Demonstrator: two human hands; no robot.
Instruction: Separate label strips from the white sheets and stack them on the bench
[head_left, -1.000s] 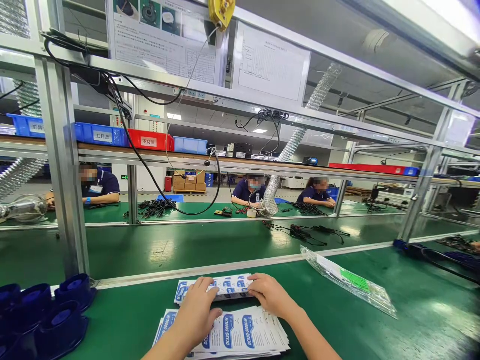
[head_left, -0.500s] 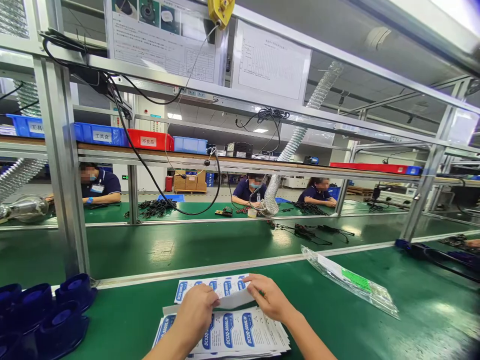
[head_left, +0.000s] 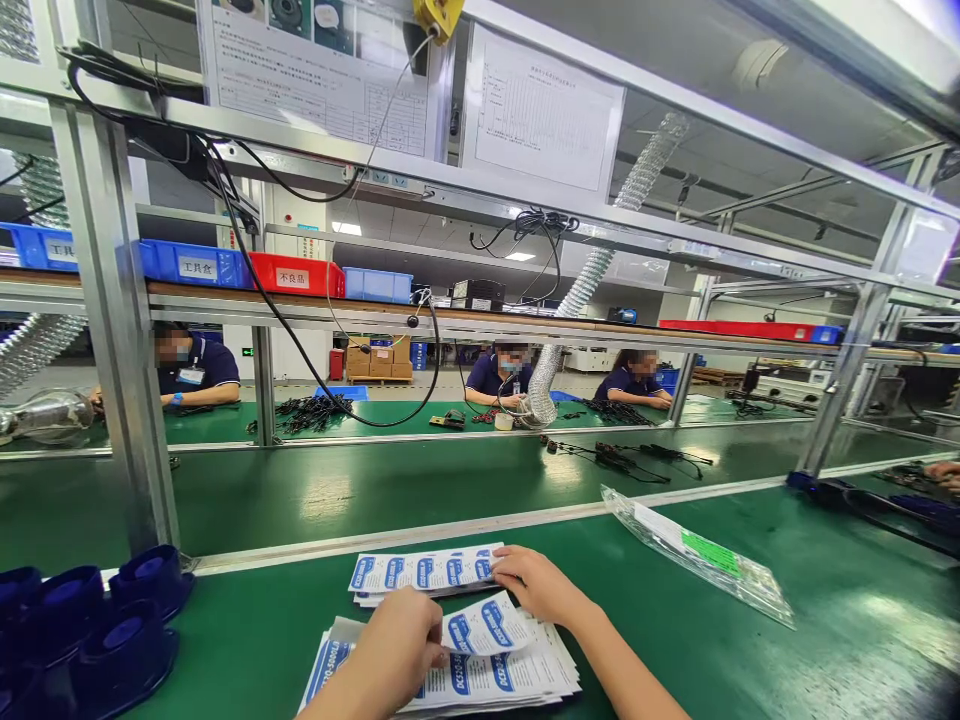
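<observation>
A stack of white label sheets (head_left: pixel 525 680) printed with blue panels lies on the green bench in front of me. My left hand (head_left: pixel 401 645) pinches a sheet from it, and this label sheet (head_left: pixel 491 625) curls up above the stack. Just behind is a smaller pile of label sheets (head_left: pixel 424 572), lying flat. At this pile's right end, my right hand (head_left: pixel 541 588) has its thumb and fingers closed on the edge of a sheet. My left hand covers part of the front stack.
Dark blue plastic parts (head_left: pixel 124 630) stand at the left. A clear plastic bag (head_left: pixel 697 555) with a green label lies to the right. Behind run a metal frame post (head_left: pixel 112 330) and a shelf with a red bin (head_left: pixel 296 275). Several people sit across the benches.
The sheet that both hands held now lies on the rear pile. My left hand has moved down and nearer, lifting a sheet off the front stack. My right hand stays by the rear pile.
</observation>
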